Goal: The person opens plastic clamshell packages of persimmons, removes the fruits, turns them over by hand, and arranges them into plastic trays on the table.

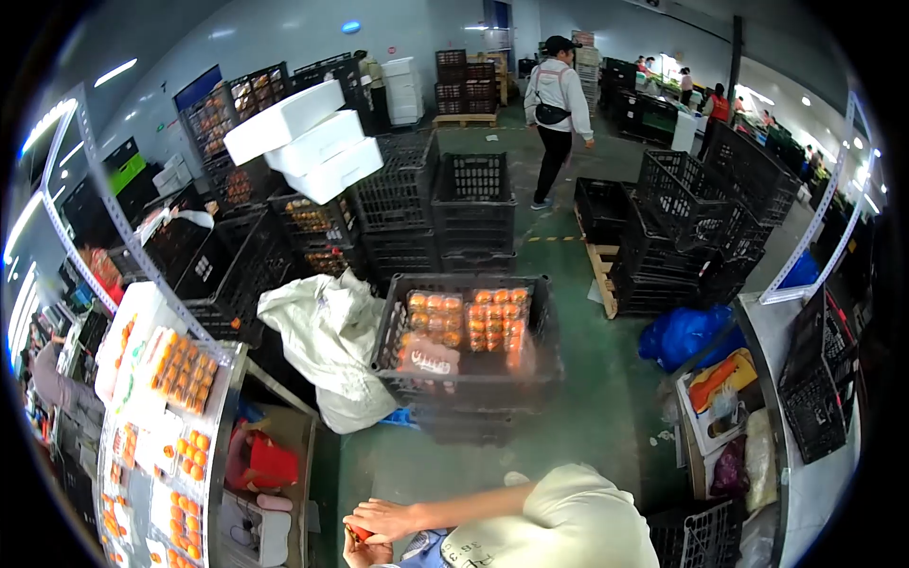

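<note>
At the bottom edge, my right hand [381,521] reaches across to the left, its fingers bent over a small red-orange fruit [359,533]. My left hand [367,553] is below, closed around the same fruit. Most of the fruit is covered by the fingers, so its exact kind is unclear. Left of my hands, a table [216,417] bears clear packs of orange fruit [182,371]. Ahead stands a black crate [464,393] on a stack, holding clear packs of orange fruit [497,317] and a printed plastic bag [428,360].
A white sack [327,331] slumps left of the crate. White foam boxes [308,142] top black crates behind. Right are stacked crates [686,204], blue bags [684,336] and a shelf table [757,331]. A person [559,104] walks in the aisle.
</note>
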{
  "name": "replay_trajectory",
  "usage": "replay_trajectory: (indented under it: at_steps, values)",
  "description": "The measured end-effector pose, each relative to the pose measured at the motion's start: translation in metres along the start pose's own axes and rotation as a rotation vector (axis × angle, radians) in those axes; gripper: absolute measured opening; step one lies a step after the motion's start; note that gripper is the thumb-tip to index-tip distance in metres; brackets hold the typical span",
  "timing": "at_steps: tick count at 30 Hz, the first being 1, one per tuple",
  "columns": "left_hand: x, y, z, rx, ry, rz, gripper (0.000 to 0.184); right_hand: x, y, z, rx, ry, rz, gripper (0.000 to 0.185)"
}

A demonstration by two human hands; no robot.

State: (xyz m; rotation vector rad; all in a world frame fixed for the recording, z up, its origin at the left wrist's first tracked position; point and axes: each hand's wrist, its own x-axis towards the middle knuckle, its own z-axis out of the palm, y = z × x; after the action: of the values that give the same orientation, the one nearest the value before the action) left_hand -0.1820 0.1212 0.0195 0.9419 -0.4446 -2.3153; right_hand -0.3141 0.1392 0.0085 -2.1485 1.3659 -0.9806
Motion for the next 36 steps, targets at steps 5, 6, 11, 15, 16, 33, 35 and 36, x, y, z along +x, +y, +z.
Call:
replay_trajectory:
  at_steps: [5,6,11,15,16,33,35,36]
  values:
    - [0.036,-0.059,0.062,0.001,-0.043,-0.085,0.041,-0.069,0.033,-0.074,0.051,0.049,0.183,0.051]
    - [0.042,-0.071,0.073,-0.003,-0.048,-0.099,0.041,-0.08,0.041,-0.084,0.052,0.04,0.219,0.051]
    - [0.058,-0.117,0.119,-0.013,-0.056,-0.137,0.041,-0.126,0.065,-0.126,0.073,0.039,0.252,0.053]
    - [0.06,-0.137,0.14,-0.016,-0.048,-0.136,0.041,-0.142,0.075,-0.152,0.086,-0.016,0.257,0.053]
    - [0.059,-0.14,0.144,-0.016,-0.047,-0.133,0.041,-0.145,0.078,-0.156,0.091,-0.025,0.253,0.053]
    - [0.046,-0.17,0.164,-0.045,0.059,-0.068,0.036,-0.172,0.083,-0.176,0.099,-0.072,0.163,0.055]
    - [0.046,-0.173,0.158,-0.057,0.029,-0.09,0.035,-0.176,0.083,-0.171,0.125,-0.037,0.158,0.054]
    - [0.046,-0.174,0.157,-0.045,0.019,-0.101,0.035,-0.179,0.083,-0.169,0.137,-0.021,0.156,0.054]
